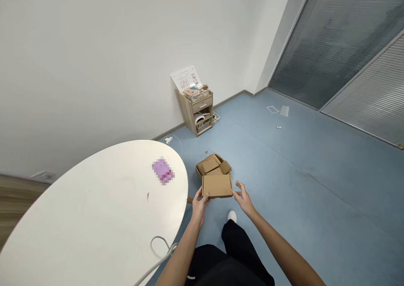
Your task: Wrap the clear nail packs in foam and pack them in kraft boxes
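A small brown cardboard box point(217, 185) with its flaps standing open hangs in the air above the blue floor, in front of my knees. My left hand point(200, 201) grips its lower left corner, thumb on the front panel. My right hand point(243, 196) is at the box's lower right corner with fingers spread, touching or just off the edge. Inside the open top I see folded cardboard flaps point(211, 164).
A white round table point(94, 218) stands at my left, with a blurred pink object point(163, 170) and a grey cable point(159, 248) on it. A small wooden cabinet point(196, 109) stands against the wall. My dark trouser leg and white shoe point(232, 215) are below the box.
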A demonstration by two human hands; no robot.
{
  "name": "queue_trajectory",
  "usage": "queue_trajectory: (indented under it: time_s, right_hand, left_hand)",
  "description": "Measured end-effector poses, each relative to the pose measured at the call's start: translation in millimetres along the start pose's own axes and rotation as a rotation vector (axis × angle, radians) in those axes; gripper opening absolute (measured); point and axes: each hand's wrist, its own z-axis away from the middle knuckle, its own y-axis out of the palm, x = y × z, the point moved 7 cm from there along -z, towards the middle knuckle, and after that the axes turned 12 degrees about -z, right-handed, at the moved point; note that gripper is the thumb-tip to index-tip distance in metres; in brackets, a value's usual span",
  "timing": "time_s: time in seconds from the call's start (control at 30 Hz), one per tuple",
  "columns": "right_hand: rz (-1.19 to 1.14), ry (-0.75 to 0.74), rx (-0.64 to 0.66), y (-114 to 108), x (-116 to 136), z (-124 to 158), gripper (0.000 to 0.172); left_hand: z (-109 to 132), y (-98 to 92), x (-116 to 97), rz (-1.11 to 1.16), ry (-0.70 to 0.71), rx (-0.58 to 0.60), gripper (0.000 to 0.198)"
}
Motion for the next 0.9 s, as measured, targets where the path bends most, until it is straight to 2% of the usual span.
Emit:
queue_trajectory:
  time_s: [0.07, 0.1, 0.2, 0.27, 0.4, 0.53, 0.63, 0.73, 0.83, 0.9]
  right_hand:
    - [-0.196, 0.223, -0.061, -22.4, -26.0, -26.9, 0.070]
    - [-0.270, 0.283, -0.073, -29.8, -36.1, -40.5, 0.071]
    - [-0.397, 0.301, -0.137, -50.3, -58.7, -86.3, 0.067]
    - [-0.405, 0.268, -0.193, -65.2, -73.7, -122.0, 0.064]
    - [-0.191, 0.097, -0.306, -101.3, -107.0, -208.5, 0.058]
    - [0.126, 0.034, -0.385, -125.4, -166.7, -292.9, 0.050]
    - [0.262, 0.042, -0.367, -123.1, -223.9, -341.6, 0.048]
    - [0.317, 0.039, -0.336, -110.4, -276.5, -375.9, 0.046]
    - [0.316, 0.026, -0.299, -95.8, -316.9, -399.3, 0.046]
    - [0.298, 0.024, -0.279, -88.4, -335.9, -409.5, 0.046]
  left_hand:
    - [-17.1, 33.7, 10.8, 0.071, -0.036, -0.034, 0.051]
    - [-26.1, 49.4, 16.4, 0.096, -0.041, -0.051, 0.052]
    - [-59.6, 87.7, 34.6, 0.086, -0.039, -0.091, 0.052]
    - [-88.8, 102.8, 50.1, -0.051, -0.073, -0.107, 0.051]
    - [-160.3, 109.6, 83.4, -0.645, -0.082, -0.084, 0.046]
    - [-232.6, 117.4, 131.8, -1.244, 0.093, 0.079, 0.055]
    - [-277.9, 126.0, 178.0, -1.535, 0.234, 0.170, 0.064]
    - [-314.4, 134.6, 217.4, -1.727, 0.359, 0.209, 0.077]
    - [-341.7, 137.2, 242.2, -1.842, 0.425, 0.184, 0.083]
    - [-354.5, 133.7, 250.2, -1.882, 0.425, 0.136, 0.082]
